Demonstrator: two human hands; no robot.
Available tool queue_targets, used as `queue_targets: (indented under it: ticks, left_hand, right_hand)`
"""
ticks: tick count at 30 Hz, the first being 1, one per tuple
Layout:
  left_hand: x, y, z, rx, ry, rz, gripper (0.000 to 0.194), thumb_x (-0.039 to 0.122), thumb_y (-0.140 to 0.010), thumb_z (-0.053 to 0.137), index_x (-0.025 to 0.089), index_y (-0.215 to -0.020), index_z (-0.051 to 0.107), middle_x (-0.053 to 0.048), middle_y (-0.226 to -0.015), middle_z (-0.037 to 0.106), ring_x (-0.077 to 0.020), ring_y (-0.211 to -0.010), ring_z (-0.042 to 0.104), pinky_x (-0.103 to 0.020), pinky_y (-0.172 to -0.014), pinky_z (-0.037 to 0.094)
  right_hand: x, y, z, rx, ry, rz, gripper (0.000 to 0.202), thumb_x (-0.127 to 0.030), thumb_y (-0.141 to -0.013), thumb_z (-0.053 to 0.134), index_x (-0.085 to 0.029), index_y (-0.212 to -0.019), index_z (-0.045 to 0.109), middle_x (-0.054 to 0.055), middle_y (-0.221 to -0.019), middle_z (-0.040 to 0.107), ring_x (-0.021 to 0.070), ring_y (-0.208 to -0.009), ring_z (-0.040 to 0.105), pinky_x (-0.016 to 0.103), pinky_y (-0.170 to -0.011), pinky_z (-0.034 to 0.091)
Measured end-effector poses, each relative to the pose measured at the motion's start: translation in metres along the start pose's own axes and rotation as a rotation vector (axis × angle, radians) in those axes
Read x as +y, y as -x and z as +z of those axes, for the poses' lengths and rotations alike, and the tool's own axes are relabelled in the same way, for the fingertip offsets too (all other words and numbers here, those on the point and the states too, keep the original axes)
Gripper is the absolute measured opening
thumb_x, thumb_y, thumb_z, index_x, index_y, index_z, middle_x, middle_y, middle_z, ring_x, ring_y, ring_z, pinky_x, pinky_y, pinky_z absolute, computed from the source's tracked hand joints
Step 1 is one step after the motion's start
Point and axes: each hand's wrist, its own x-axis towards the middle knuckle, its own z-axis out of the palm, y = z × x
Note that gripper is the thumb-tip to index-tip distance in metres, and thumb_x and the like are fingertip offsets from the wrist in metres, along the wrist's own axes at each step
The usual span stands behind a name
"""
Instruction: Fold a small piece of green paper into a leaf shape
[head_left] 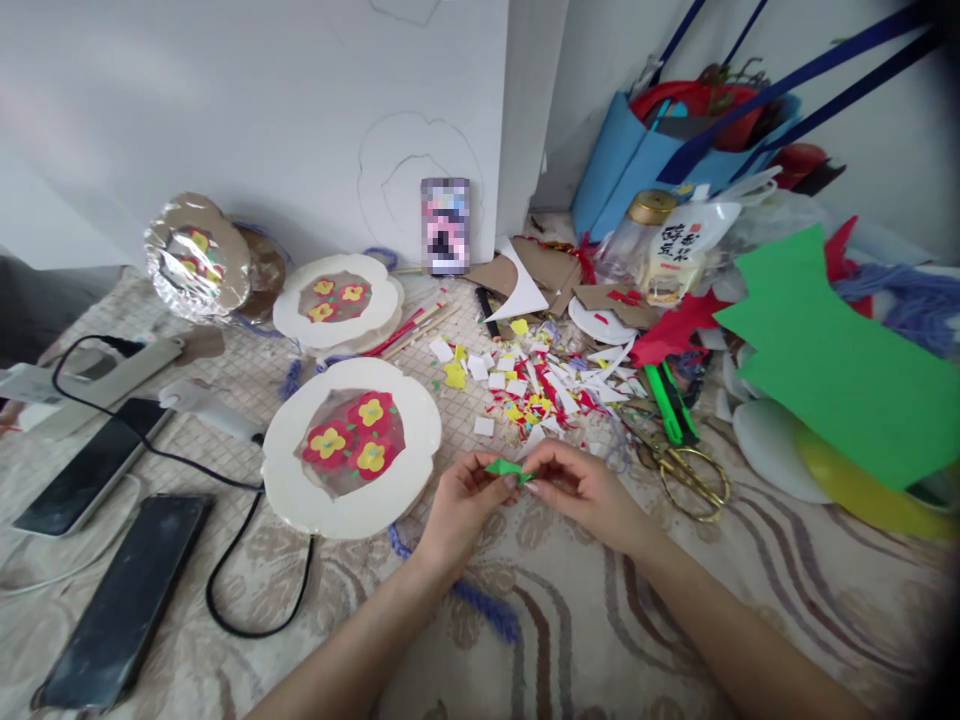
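Observation:
Between my fingertips I pinch a small piece of green foam or paper (504, 467). My left hand (466, 505) grips its left end, and my right hand (576, 490) has fingers closed on its right end. Just left of my hands lies a white scalloped frame (281, 470) with red and yellow flowers on a sheer centre; a purple yarn tassel (484, 608) extends below it. Gold-handled scissors (694, 483) rest to the right of my right hand. Beyond my hands are scattered scraps (525, 380) in white, red and yellow.
A large green sheet (847, 360) and a green cutter (670, 405) lie at right. Behind them stand a jar (634, 235), a pouch (686, 245) and a blue bag (611, 170). A propped phone (445, 226) is at the back. Phones (124, 600), a glue gun (214, 408) and cables occupy the left.

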Motion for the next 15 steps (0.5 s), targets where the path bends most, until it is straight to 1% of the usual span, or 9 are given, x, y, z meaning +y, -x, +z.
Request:
queue_targets:
  ticks: [4,11,15]
  left_hand:
    - [-0.0010,0.0000,-0.0003,-0.005,0.025,-0.008,0.028,0.026,-0.061,0.078,0.014,-0.077,0.058,0.001,-0.068,0.063,-0.0095,-0.059,0.055,-0.023,-0.063,0.043]
    - [-0.0004,0.0016,0.0008,-0.030,0.041,-0.008,0.028,0.023,-0.061,0.077,0.014,-0.079,0.057,0.001,-0.068,0.063,-0.0093,-0.059,0.056,-0.023,-0.063,0.043]
    - [0.0007,0.0027,0.0020,-0.021,0.034,-0.014,0.029,0.027,-0.063,0.077,0.014,-0.078,0.057,0.001,-0.067,0.063,-0.0094,-0.059,0.056,-0.023,-0.063,0.044]
  right_hand:
    - [0.0011,0.0001,0.0003,0.014,-0.023,0.000,0.005,-0.026,-0.084,0.056,-0.021,-0.086,0.057,0.002,-0.082,0.058,0.0159,-0.078,0.057,0.027,-0.071,0.046]
    - [0.0034,0.0014,-0.0001,0.023,-0.032,0.002,0.003,-0.024,-0.084,0.056,-0.021,-0.085,0.056,0.001,-0.080,0.056,0.0147,-0.076,0.055,0.026,-0.069,0.044]
    - [0.0034,0.0021,0.0004,0.014,-0.041,0.001,0.003,-0.024,-0.085,0.056,-0.021,-0.085,0.055,0.001,-0.080,0.056,0.0147,-0.075,0.054,0.026,-0.068,0.043]
